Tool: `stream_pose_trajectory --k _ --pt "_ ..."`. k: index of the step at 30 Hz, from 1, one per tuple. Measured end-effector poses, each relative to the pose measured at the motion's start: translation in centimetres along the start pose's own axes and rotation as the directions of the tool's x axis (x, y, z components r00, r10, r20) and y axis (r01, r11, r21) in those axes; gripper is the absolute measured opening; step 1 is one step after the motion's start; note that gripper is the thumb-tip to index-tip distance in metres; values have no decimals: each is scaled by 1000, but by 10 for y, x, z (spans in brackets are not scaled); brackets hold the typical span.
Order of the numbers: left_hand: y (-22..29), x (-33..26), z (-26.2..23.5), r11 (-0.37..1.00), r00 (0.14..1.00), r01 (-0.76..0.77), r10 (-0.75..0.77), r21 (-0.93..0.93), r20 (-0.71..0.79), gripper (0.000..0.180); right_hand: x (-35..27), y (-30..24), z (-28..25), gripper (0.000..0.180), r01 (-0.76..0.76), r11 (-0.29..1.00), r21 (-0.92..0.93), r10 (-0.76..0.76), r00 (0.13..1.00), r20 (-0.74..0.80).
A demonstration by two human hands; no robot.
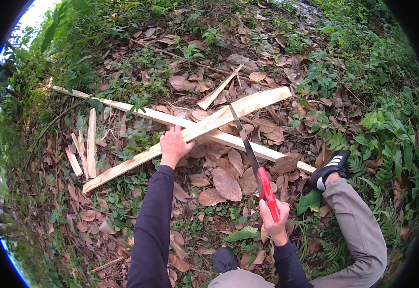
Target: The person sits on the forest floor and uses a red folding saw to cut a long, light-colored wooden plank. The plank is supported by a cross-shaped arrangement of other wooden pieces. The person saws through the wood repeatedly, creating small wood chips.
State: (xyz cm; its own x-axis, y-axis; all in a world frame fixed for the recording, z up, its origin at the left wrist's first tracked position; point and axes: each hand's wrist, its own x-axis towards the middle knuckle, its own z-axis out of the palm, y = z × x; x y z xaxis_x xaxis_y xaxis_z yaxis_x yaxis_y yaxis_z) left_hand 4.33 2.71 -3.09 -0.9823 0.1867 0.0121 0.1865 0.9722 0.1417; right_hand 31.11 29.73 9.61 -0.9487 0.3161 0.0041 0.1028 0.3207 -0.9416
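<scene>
My left hand [173,144] grips a pale wooden plank [255,102] near its middle, its fingers over the far edge and the thumb spread to the right. This plank slants from the near left up to the far right and lies across a second, narrower wooden strip [255,150]. My right hand [274,222] is closed around the red handle [268,192] of a hand saw. The saw's dark blade [249,148] points away from me, its tip part crossing the upper plank to the right of where the two pieces cross. Whether its teeth touch the wood I cannot tell.
Several short wood offcuts [92,144] lie at the left, and a split piece [218,91] lies beyond the plank. Dry brown leaves [226,185] and green plants cover the ground. My right shoe [333,168] is beside the strip's right end; my other shoe [225,260] is nearer.
</scene>
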Motion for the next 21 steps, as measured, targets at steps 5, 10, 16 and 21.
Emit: stream_pose_trajectory --k 5,10,16,21 --pt "-8 -1 23 999 973 -36 44 40 -229 40 5 -9 0 24 113 993 -17 -112 993 43" --pt "-7 -16 34 994 944 -69 94 88 -315 31 12 -7 1 21 101 995 23 -102 991 83" --pt "-12 -5 17 998 998 -32 34 62 -43 26 20 -10 4 22 129 991 20 -130 988 88" --pt "-20 9 5 997 982 10 6 -82 191 28 19 -11 7 23 163 987 11 -164 983 87"
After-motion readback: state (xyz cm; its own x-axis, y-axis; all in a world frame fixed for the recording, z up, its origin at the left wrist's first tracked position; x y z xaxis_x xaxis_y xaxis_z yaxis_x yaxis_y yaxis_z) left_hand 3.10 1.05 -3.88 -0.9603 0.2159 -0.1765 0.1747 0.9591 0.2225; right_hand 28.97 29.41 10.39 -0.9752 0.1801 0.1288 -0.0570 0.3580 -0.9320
